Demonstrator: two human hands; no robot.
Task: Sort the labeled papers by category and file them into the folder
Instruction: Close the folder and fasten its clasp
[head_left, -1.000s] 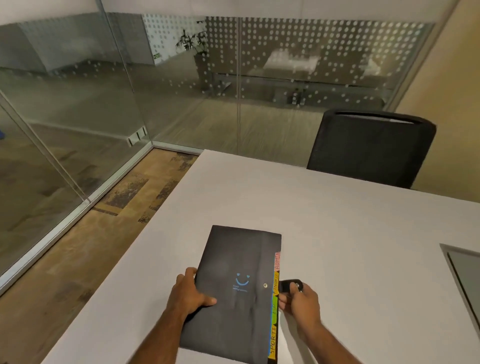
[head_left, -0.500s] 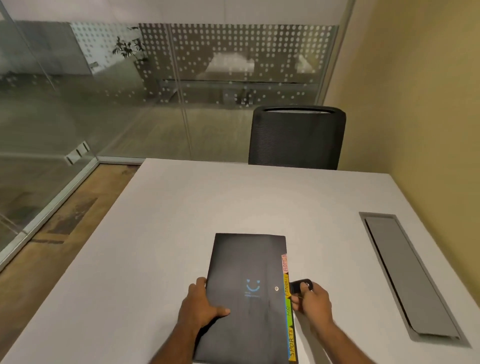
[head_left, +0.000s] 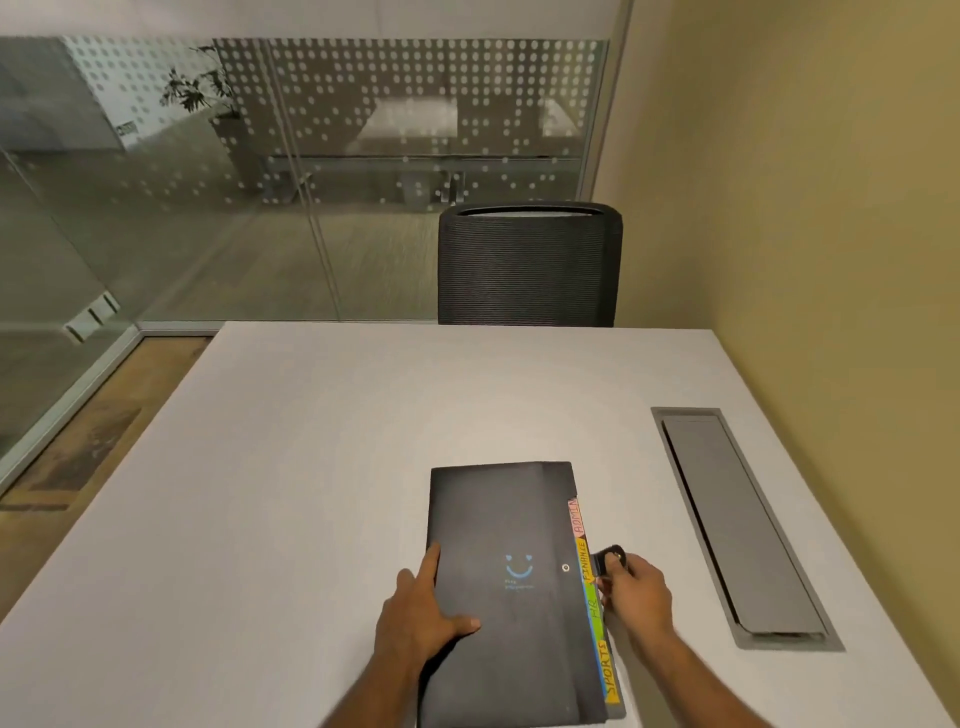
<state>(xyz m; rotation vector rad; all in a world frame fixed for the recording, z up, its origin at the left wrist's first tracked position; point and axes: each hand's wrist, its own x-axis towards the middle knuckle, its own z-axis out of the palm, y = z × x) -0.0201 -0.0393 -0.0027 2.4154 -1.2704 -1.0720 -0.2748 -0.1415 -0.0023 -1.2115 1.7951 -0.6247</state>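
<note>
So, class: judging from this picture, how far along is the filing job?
Barely begun. Done: the folder lies on the table, tabs showing ADMIN, FINANCE, HR, SPORTS. In hand: the left hand steadies it while the right hand pinches the strap. Left: no loose papers are visible, so all sorting and filing.

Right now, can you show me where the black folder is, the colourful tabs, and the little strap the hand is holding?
black folder (head_left: 498, 519), head view, on the bare top of its cover.
colourful tabs (head_left: 597, 613), head view, on the green tab.
strap (head_left: 610, 557), head view, on its rounded end with the snap, pinched by the right hand (head_left: 641, 592).
</note>
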